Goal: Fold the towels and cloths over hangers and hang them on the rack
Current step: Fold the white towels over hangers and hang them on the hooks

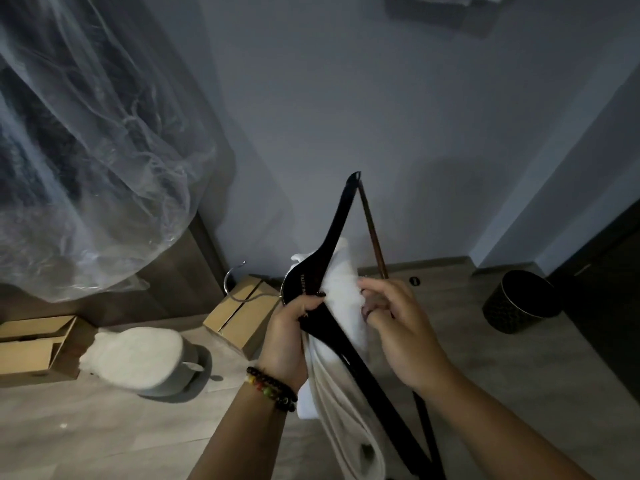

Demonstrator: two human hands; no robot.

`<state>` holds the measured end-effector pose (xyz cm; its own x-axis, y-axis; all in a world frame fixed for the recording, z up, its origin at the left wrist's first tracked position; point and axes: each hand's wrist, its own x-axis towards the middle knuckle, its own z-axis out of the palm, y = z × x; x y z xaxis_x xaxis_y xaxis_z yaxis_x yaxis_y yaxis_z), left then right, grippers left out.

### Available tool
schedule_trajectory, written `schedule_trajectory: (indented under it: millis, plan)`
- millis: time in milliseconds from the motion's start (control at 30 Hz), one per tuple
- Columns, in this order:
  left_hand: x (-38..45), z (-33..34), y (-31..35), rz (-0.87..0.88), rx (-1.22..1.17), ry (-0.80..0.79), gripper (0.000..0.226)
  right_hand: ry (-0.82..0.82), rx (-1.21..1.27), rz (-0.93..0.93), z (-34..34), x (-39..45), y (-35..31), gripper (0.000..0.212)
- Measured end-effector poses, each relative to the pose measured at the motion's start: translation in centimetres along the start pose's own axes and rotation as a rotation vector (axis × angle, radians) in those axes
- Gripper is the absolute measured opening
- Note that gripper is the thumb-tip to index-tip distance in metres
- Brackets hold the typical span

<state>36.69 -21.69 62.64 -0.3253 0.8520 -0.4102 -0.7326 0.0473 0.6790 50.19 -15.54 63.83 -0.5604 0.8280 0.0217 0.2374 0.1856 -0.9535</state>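
A black wooden hanger [337,221] stands tilted on end in front of me, one tip pointing up toward the wall. My left hand [289,332] grips it at the neck, near its metal hook. A white towel [341,292] is threaded through the hanger and trails down past my wrists. My right hand [398,323] has its fingers curled around the towel and the hanger's thin lower bar. Further white towels [135,358] lie piled on a grey basket on the floor at the left. The rack itself is not clearly visible.
Garments under a clear plastic cover [86,150] hang at the upper left. Two cardboard boxes [239,317] [31,348] lie on the wood floor. A dark round bin [523,301] stands at the right by a dark door. A plain wall is ahead.
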Motion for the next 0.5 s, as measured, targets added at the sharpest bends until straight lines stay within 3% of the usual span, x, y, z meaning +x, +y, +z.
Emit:
schedule_trajectory:
  millis: [67,167,500]
  plan:
    - [0.0,-0.5,0.1,-0.014,-0.052,-0.037,0.047,0.083,-0.072,0.023,0.5,0.1,0.2,0.037]
    - [0.0,-0.3,-0.2,-0.050,-0.086,-0.135,0.043,0.134,-0.193,0.020,1.6,0.3,0.0,0.042]
    - [0.1,-1.4,-1.1,0.018,0.049,-0.104,0.037,0.160,-0.161,0.118,2.6,0.6,1.2,0.037]
